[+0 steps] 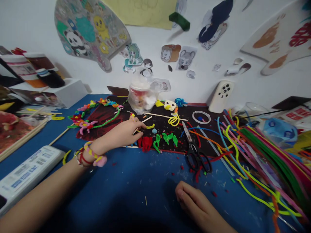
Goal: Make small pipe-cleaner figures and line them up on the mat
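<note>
On the blue desk mat point(136, 181), what've you got on the head cam?

Both hands in view. L hand point(121, 132) reaches out over the black board point(162, 126), fingers pinched on a thin stick point(143, 122) — prob. wood, though the grip hides part of it.

What's right by those fingers?

A short yellow pipe cleaner point(150, 126) just beside the stick's end, and red clay shapes point(146, 143) and green clay shapes point(167, 138) just below the hand. There's also a pink-and-yellow bit point(132, 116) by the knuckles; I can't tell what it is from here.

And R hand?

R hand point(194, 200) rests on the mat near the bottom of my view, fingers loosely curled, nothing visible in them. Red clay crumbs point(182, 167) lie above it.

What else is close?

Black-handled scissors point(195, 155) lie across the board's edge, handles on the mat. A big heap of pipe cleaners point(274, 152) fills the right side — and left of L hand sits a pipe-cleaner flower ring point(94, 118). Further back, a white clay bird head point(169, 105) sits by a yellow coil point(174, 120).
</note>
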Demonstrator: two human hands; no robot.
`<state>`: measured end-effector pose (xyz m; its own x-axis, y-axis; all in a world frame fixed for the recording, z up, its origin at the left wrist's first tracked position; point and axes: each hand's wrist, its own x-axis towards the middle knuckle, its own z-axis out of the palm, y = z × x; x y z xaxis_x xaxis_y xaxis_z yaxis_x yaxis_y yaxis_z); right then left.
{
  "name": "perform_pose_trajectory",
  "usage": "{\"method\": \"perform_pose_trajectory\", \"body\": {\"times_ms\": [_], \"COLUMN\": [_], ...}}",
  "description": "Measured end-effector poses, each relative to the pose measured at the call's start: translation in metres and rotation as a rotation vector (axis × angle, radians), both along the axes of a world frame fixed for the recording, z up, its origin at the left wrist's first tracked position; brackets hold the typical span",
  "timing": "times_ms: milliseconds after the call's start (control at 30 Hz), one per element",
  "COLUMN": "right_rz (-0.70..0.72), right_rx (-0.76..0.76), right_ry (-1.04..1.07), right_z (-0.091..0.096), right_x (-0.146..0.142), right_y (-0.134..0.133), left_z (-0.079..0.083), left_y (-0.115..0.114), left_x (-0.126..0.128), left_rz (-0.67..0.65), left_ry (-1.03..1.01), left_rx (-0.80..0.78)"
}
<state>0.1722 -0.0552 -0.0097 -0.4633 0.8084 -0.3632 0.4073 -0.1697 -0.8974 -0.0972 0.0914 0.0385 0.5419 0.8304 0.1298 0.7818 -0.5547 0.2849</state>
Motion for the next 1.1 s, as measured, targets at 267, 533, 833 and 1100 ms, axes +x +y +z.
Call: {"method": "perform_pose_trajectory", "body": {"times_ms": [267,533,833,1100], "right_rz": [0.062,0.089,0.103,0.087], "right_rx": [0.056,0.07,0.113,0.121], "right_ry": [-0.091,-0.136,-0.185,-0.175], "right_z": [0.003,0.0,-0.003,-0.005], "right_x": [0.0,0.002,0.002,0.004], "right_y": [0.003,0.002,0.002,0.004], "left_z": [0.0,-0.005,-0.003,-0.005], "left_y": [0.008,0.021,0.02,0.02], "left_x": [-0.017,-0.03,-0.043,-0.045], "left_rz": [-0.088,0.124,0.133,0.112], "left_ry": [0.064,0.103,0.132,0.165], "left_rx": [-0.102,0.01,-0.116,-0.103]}}
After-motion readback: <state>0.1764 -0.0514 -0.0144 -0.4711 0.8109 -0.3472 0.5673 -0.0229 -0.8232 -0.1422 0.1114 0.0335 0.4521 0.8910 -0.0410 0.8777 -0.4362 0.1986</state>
